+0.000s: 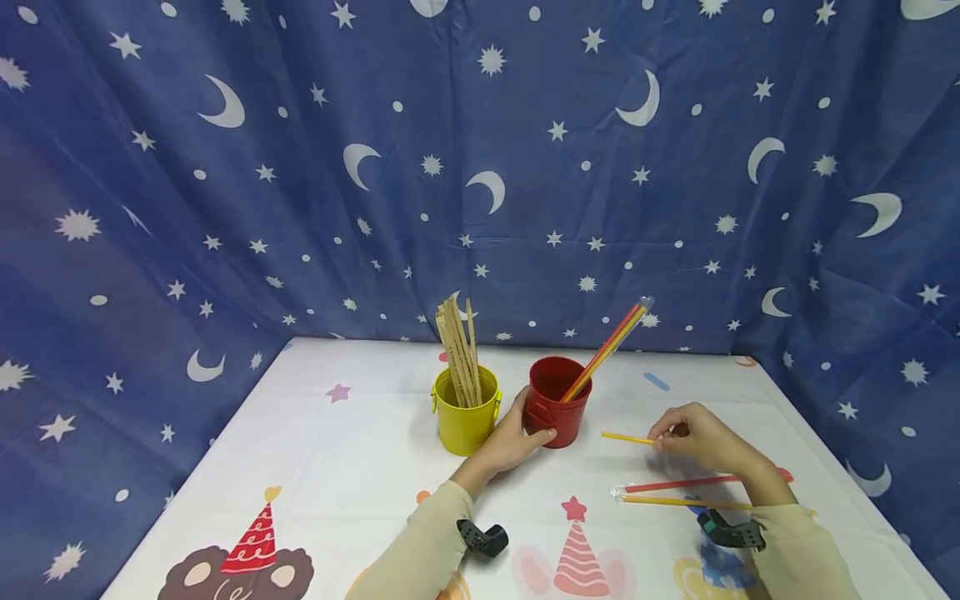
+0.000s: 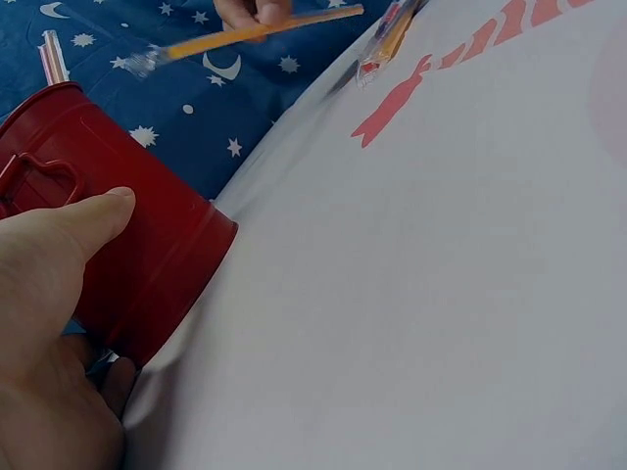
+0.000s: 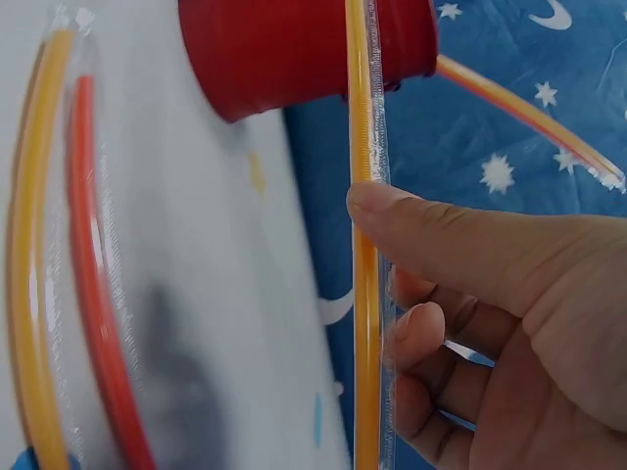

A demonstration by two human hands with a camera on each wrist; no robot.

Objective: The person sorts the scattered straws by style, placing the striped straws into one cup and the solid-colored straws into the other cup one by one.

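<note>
My left hand (image 1: pixel 510 442) grips the side of a red metal bucket (image 2: pixel 157 196), its thumb lying across the front near the small handle. Two wrapped straws, one red and one yellow (image 1: pixel 611 346), lean out of the bucket to the right. Between thumb and fingers my right hand (image 1: pixel 697 435) pinches an orange-yellow straw (image 3: pixel 364 255) in a clear plastic wrapper. That straw is held above the table, to the right of the bucket. Below the right hand, a wrapped red straw (image 1: pixel 675 483) and a wrapped yellow straw (image 1: pixel 675 501) lie on the table.
A yellow bucket (image 1: pixel 467 429) full of thin wooden sticks (image 1: pixel 461 354) stands just left of the red one. The white table (image 1: pixel 337 450) carries printed party figures. A blue curtain (image 1: pixel 480 167) with moons and stars hangs behind the table and along its sides.
</note>
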